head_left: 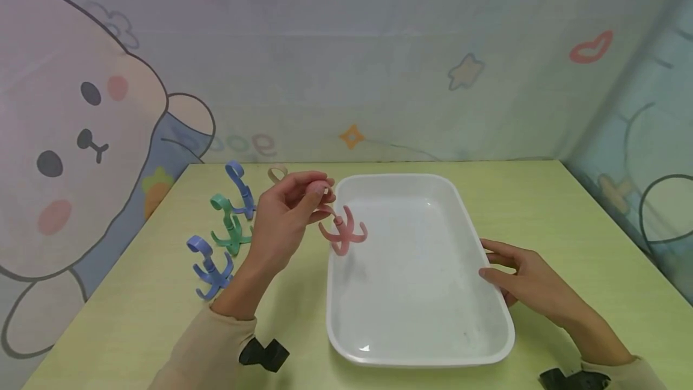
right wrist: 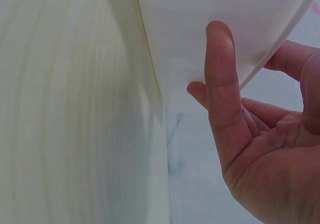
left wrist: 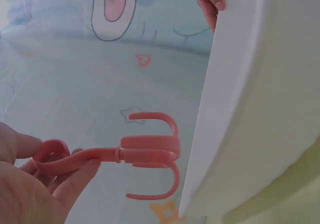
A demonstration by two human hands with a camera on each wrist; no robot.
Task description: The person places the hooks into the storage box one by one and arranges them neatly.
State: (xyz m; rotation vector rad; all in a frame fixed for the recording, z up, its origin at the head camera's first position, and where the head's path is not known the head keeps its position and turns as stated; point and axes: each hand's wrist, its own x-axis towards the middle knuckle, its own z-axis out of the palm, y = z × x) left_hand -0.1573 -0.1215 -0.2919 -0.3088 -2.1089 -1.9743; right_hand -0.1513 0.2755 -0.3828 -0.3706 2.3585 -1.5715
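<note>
My left hand (head_left: pixel 284 215) pinches a pink rotating hook hanger (head_left: pixel 343 232) by its curved top end. Its prongs hang over the left rim of a white tray (head_left: pixel 417 342). In the left wrist view the pink hanger lies sideways, its loop between thumb and fingers. On the tray's right side, my right hand (head_left: pixel 527 281) grips the rim. The right wrist view shows fingers (right wrist: pixel 221 59) against the tray's outer wall (right wrist: pixel 180 39), with the rim between them and the thumb.
Left of the left hand are a blue hanger (head_left: pixel 212 272), a green hanger (head_left: pixel 231 227) and another blue hanger (head_left: pixel 242 191). A beige loop (head_left: pixel 278 172) shows behind that hand, its lower part hidden. The pale green table (head_left: pixel 541 197) meets a printed cloth backdrop (head_left: pixel 335 47).
</note>
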